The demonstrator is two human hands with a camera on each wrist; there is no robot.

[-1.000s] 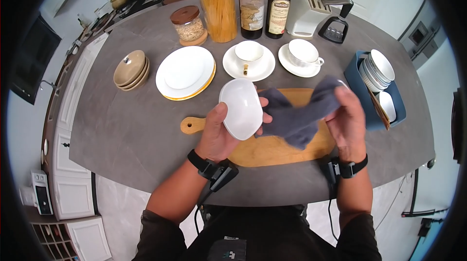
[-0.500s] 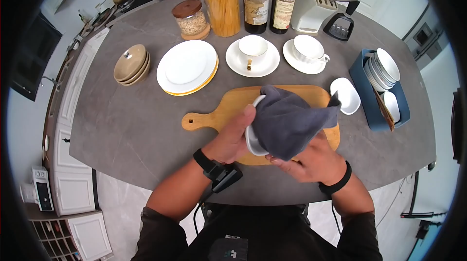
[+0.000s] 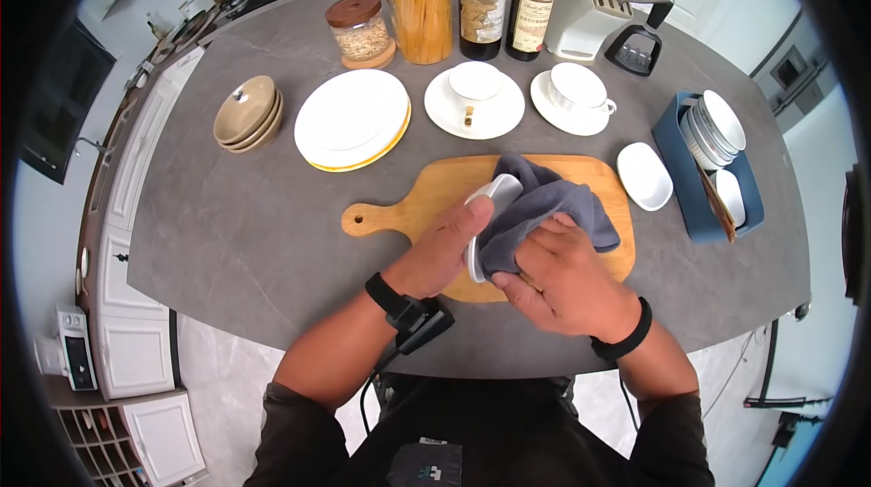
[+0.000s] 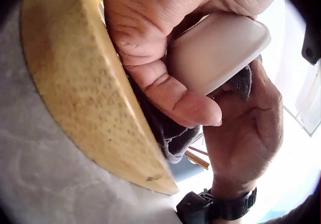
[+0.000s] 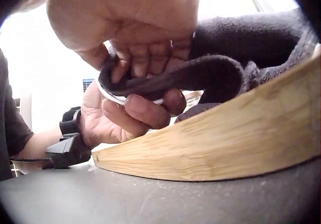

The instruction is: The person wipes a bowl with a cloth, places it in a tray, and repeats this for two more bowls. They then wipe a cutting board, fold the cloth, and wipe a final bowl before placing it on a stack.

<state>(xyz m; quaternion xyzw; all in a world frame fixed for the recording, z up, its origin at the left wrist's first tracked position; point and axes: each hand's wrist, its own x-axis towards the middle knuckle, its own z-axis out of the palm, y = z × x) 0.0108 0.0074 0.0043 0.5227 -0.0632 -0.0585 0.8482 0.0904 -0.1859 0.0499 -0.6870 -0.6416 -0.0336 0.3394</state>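
Observation:
My left hand [image 3: 440, 255] grips a small white bowl [image 4: 215, 48], fingers beneath and thumb along its outer side. The bowl is tipped on its side above the wooden cutting board [image 3: 426, 192], its opening toward my right hand. A dark grey cloth [image 3: 576, 206] is bunched in my right hand [image 3: 581, 283], whose curled fingers press it into the bowl. Part of the cloth drapes over the board. In the right wrist view, the cloth [image 5: 215, 73] folds over the bowl's white rim, and the left fingers [image 5: 145, 111] show underneath.
Right of the board sits a white dish [image 3: 644, 177], beside a blue basket [image 3: 689, 206] of bowls. Farther back stand stacked plates [image 3: 354, 115], two cups on saucers [image 3: 476, 115], brown bowls [image 3: 245, 115], a pasta jar [image 3: 415, 6], bottles [image 3: 483, 1] and a knife block [image 3: 581, 15].
My right hand has brought the cloth from the right onto the bowl and pushed it inside. The bowl has turned from facing up to lying on its side in my left hand.

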